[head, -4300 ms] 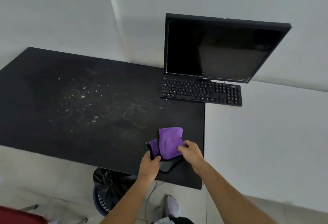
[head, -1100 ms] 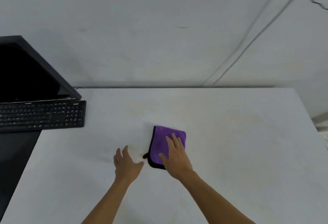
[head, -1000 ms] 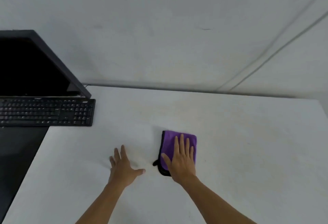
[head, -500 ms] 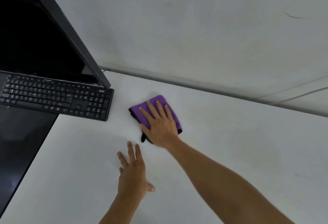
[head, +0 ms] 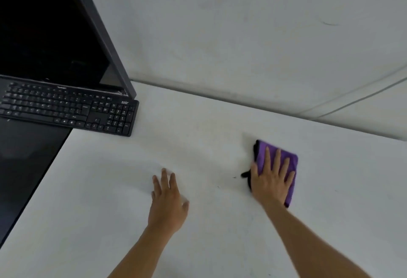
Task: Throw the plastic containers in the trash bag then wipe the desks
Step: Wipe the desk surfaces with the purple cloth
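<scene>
I see one purple cloth (head: 284, 158) under my flat right hand (head: 272, 179) near the far edge of the white desk (head: 220, 244); my left hand (head: 168, 198) rests flat, holding nothing.

Office workspace — black flat-screen monitor (head: 50, 35) at the back left with a full-size black keyboard (head: 68, 110) in front of it, the keyboard straddling the seam between a black counter (head: 26, 167) and a white counter (head: 198, 145). Both butt against a plain pale wall (head: 242, 24) — bare desk setup.
</scene>
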